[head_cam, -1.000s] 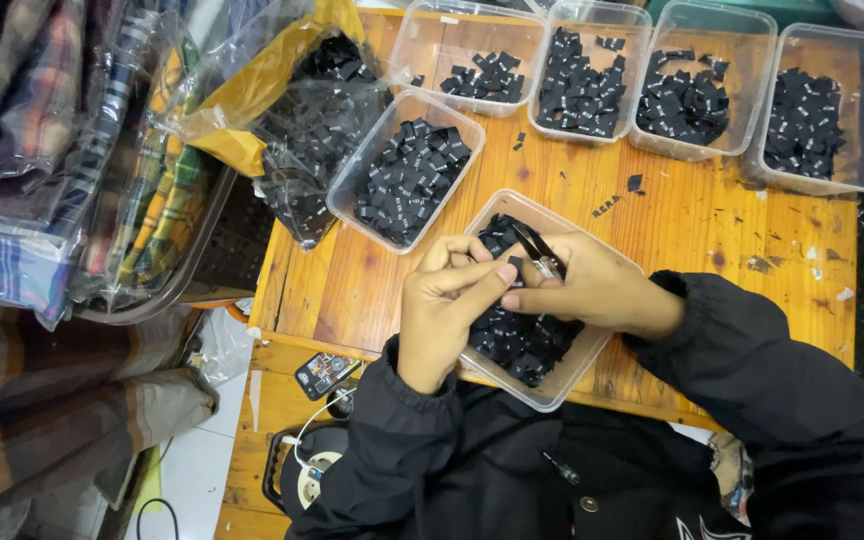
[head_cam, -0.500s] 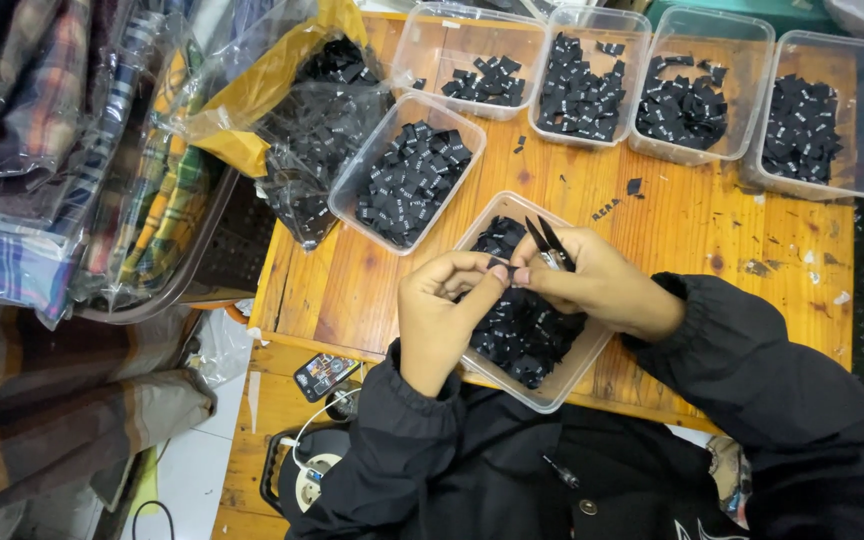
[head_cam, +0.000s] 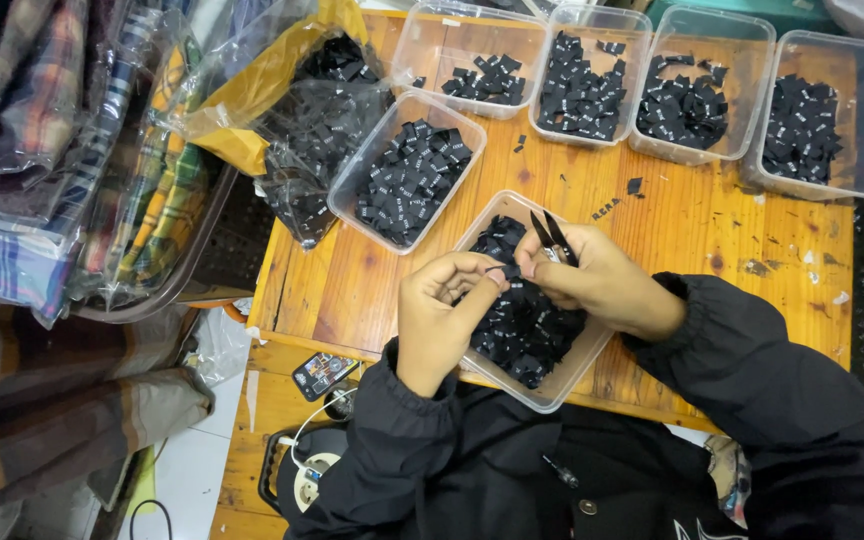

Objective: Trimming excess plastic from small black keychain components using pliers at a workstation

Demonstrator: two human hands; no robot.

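My left hand pinches a small black fabric label between thumb and fingertips. My right hand grips small black thread snips, blades pointing up and away, right beside the label. Both hands hover over a clear plastic tub full of black labels at the near edge of the wooden table.
Another tub of labels lies to the left. Several more tubs line the far edge. A clear bag of labels and stacked plaid fabrics in plastic sit at left. A phone rests on a lower shelf.
Both hands have lifted slightly and shifted toward the far side of the tub. The snips' blades now point more upward next to the pinched label.
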